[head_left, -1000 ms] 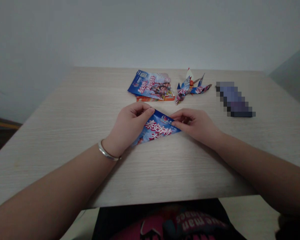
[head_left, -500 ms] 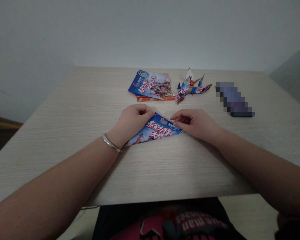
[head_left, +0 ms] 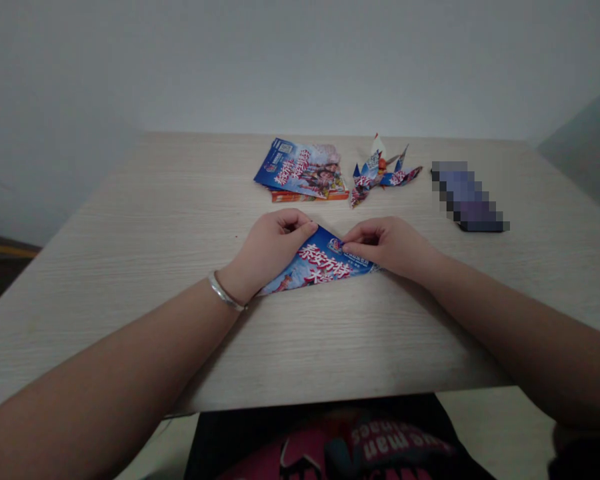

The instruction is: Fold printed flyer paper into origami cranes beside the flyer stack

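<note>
A blue printed leaflet, folded into a triangle, lies on the table with its long edge towards me. My left hand pinches its upper edge near the peak between thumb and fingers, the palm covering the left part. On the other side, my right hand pinches the upper right edge with thumb and forefinger and hides part of the right corner. A silver bracelet sits on my left wrist.
Beyond my hands a stack of printed leaflets lies on the wooden table. Folded paper cranes stand to its right. A blurred-out phone-like dark object lies farther right. A wall closes off the back.
The folded leaflet has shifted slightly to the right, with my left hand moving along. My right thumb and forefinger have closed on its upper edge.
</note>
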A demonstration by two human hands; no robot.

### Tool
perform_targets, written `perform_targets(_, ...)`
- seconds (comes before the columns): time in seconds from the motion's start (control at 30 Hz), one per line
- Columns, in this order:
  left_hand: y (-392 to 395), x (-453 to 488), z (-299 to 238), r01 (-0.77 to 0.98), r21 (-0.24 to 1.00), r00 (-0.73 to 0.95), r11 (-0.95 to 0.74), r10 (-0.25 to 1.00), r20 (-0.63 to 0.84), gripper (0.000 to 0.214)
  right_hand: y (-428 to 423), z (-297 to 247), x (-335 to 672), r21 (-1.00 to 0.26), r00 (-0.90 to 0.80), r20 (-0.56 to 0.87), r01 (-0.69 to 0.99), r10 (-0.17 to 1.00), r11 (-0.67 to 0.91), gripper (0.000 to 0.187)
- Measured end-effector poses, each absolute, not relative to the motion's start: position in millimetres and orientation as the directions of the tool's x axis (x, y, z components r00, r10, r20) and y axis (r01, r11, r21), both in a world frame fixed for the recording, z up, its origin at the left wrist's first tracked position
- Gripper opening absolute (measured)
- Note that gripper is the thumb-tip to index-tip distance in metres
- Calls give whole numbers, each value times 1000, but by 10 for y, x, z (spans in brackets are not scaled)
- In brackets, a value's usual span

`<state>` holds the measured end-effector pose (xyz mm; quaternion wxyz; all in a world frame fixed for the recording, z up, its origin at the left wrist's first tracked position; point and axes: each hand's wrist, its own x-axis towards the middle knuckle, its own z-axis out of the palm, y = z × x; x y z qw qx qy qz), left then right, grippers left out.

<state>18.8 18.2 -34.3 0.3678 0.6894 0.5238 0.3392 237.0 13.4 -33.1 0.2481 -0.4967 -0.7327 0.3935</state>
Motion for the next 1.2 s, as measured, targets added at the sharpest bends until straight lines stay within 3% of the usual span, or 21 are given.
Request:
perform_targets(0.27, 185, 209, -369, 497, 819, 333, -287, 935, 125, 23, 142, -345, 2281, -807, -405, 6, 538, 915, 243, 9)
perform_targets(0.5, 206, 187, -407, 554, 773, 372, -310, 923, 104, 20, 172, -392, 2304, -792, -378, 25, 558, 926, 249, 18)
perform_targets(0.57, 195, 149, -381, 553, 760, 360, -342, 920, 153, 28, 196, -392, 2322, -792, -342, 16, 569, 940, 221, 18)
perform_targets(0.63, 163, 108, -318, 586, 667, 375, -461, 883, 281, 31, 233, -381, 2345, -777, -322, -1, 596, 947, 202, 18)
perform_targets(0.73, 76, 90, -192, 638, 305, 570, -707, 700, 430, 26, 308, -359, 2380, -724, -330, -31, 658, 943, 207, 20)
perform_targets(0.8, 11, 121, -141, 653, 109, 673, -749, 641, 369, 30, 364, -350, 2392, -704, -335, -44, 679, 941, 209, 20)
perform_targets(0.87, -32, 170, -146, 640, 0, 727, -768, 606, 322, 36, 419, -351, 2394, -691, -326, -37, 691, 945, 211, 20)
perform_targets(0.97, -34, 221, -236, 632, -47, 759, -774, 605, 243, 42, 489, -369, 2392, -658, -302, 2, 717, 953, 228, 17)
perform_targets(1.2, 4, 190, -391, 643, -8, 759, -766, 636, 139, 66, 580, -419, 2415, -639, -263, 59, 731, 963, 239, 15)
